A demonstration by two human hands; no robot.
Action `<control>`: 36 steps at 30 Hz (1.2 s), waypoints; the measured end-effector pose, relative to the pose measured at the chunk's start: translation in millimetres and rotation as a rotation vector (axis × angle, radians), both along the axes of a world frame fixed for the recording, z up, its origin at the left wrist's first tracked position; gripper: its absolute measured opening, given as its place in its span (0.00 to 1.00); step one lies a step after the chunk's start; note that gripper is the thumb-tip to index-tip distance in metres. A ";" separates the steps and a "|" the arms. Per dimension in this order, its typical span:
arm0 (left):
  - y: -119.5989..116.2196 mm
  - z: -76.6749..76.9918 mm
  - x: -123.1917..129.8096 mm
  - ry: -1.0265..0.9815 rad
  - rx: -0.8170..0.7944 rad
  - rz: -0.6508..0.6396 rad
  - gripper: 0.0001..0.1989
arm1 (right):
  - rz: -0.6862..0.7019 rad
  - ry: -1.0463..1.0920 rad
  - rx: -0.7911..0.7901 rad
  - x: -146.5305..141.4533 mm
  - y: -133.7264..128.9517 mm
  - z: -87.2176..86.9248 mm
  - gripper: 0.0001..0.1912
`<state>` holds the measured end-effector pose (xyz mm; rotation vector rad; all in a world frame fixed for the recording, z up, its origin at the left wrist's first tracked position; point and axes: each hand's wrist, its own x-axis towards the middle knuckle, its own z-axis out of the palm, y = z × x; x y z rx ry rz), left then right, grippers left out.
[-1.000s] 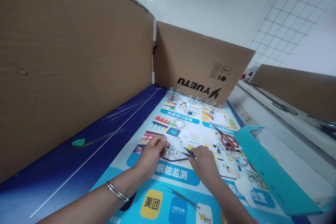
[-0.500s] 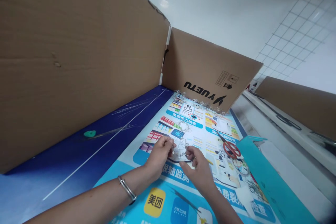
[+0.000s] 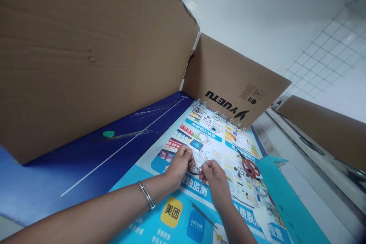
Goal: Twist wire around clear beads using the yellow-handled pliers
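Note:
My left hand [image 3: 180, 163] is closed in a pinch on the left part of a loop of clear beads on thin wire or thread [image 3: 202, 156]. Close beside it, my right hand [image 3: 215, 178] pinches the loop's near right part between thumb and fingers. The loop lies just above a printed poster sheet [image 3: 137, 183]. Beyond the hands, another small clear beaded ring [image 3: 203, 137] rests on the sheet. Fine details between the fingertips are too small to make out.
Red-handled scissors [image 3: 250, 168] lie to the right, near a teal folded panel [image 3: 286, 190]. Clear beaded pieces [image 3: 225, 117] line the foot of the back cardboard [image 3: 223, 72]. A green lump [image 3: 108, 134] sits left, beside thin strands. Cardboard [image 3: 85, 95] walls the left side.
My right fingers have come down and closed on the beaded loop, nearer my left hand. The whole view has shifted slightly, so the surroundings appear farther right.

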<state>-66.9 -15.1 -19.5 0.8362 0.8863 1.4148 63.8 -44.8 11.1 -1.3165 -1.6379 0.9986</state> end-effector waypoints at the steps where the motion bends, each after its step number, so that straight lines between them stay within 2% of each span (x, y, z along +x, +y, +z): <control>1: -0.8 0.5 -0.4 0.002 0.000 -0.004 0.11 | 0.017 0.017 -0.013 -1.5 -0.9 -0.2 0.13; 6: -2.0 0.1 -2.1 0.039 0.020 -0.025 0.11 | 0.055 0.099 -0.061 -3.4 -4.2 -1.9 0.13; 16: 4.6 4.0 -10.6 0.158 0.185 -0.059 0.08 | 0.015 0.327 -0.160 7.3 -5.3 -8.8 0.14; 23: 2.8 7.4 -9.5 0.205 0.217 -0.089 0.09 | -0.011 0.454 -0.232 11.5 -2.7 -9.7 0.13; 31: 0.1 18.9 -8.1 0.550 0.349 0.100 0.07 | -0.074 0.575 -0.333 24.9 4.4 -19.4 0.15; 33: 0.0 20.3 -6.6 0.564 0.345 0.091 0.07 | -0.080 0.594 -0.326 26.7 3.9 -19.2 0.16; 36: 1.1 18.7 -3.1 0.483 0.273 0.068 0.07 | -0.080 0.630 -0.319 27.6 2.8 -17.2 0.20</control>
